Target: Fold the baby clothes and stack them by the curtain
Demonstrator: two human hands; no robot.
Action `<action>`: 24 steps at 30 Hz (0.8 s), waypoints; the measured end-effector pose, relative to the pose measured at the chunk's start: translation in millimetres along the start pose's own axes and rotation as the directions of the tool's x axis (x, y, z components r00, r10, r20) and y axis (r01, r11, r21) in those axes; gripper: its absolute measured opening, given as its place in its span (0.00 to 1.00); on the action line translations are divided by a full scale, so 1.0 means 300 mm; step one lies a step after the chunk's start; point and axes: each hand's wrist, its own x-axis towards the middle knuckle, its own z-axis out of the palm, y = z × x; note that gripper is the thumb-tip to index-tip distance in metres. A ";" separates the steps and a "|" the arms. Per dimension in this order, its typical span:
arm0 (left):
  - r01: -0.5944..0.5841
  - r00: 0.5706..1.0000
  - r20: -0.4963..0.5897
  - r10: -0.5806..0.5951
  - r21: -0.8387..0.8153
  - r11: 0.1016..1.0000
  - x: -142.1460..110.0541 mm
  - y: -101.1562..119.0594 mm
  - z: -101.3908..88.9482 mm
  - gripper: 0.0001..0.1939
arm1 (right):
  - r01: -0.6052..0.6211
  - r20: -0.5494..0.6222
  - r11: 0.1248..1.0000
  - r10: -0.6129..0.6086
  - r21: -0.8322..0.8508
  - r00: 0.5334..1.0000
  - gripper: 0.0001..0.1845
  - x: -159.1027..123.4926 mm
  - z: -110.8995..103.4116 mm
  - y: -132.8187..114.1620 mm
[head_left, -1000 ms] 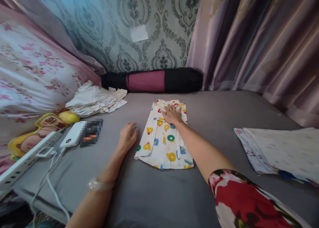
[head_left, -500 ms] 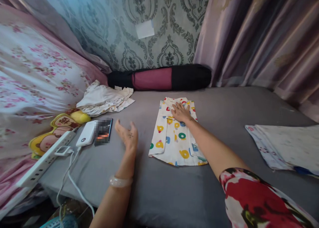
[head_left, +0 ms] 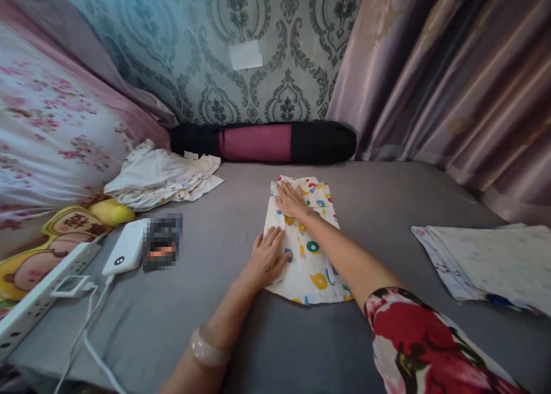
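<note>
A white child's shirt (head_left: 318, 280) with colourful printed shapes lies on the grey sheet, its sides folded inward into a long panel. My left hand (head_left: 266, 258) rests flat on the shirt's left folded edge, fingers stretched out and pointing away from me. Higher up, near the collar end, my right hand (head_left: 291, 200) presses on the cloth with fingers spread. Part of the right side of the shirt is hidden under my right forearm. Neither hand grips the fabric.
Crumpled white clothes (head_left: 163, 176) lie at back left; folded cloths (head_left: 495, 256) sit on the right. On the left are a white power bank (head_left: 125, 247), a blurred phone (head_left: 162, 242), a power strip (head_left: 47, 296) and cables. A black and maroon bolster (head_left: 258, 143) lies along the wall.
My left hand has come down from the air onto the shirt's left side, moving right. My right hand has slid left across the upper part. The view has shifted slightly.
</note>
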 end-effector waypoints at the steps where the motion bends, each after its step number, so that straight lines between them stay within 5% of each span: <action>1: 0.019 0.999 0.031 -0.020 0.017 1.000 -0.001 -0.002 0.000 0.30 | 0.000 0.001 1.000 0.000 -0.005 1.000 0.30 0.004 0.012 -0.008; 7: 0.057 0.991 0.119 -0.069 0.096 0.994 0.002 0.003 0.000 0.32 | -0.011 -0.035 0.999 0.010 -0.044 0.999 0.29 0.008 0.047 -0.007; 12: 0.055 0.990 0.125 -0.066 0.094 0.994 0.001 0.012 -0.012 0.31 | -0.021 0.006 1.000 0.021 0.004 1.000 0.26 0.035 0.017 -0.011; 17: 0.067 0.986 0.147 -0.084 0.117 0.991 0.003 0.019 -0.024 0.31 | -0.074 -0.072 0.997 0.076 0.031 0.995 0.27 0.106 -0.006 -0.021; 24: 0.050 0.988 0.139 -0.070 0.141 0.989 0.004 0.010 -0.005 0.31 | -0.097 0.028 0.995 0.097 0.015 0.995 0.32 0.151 0.040 -0.004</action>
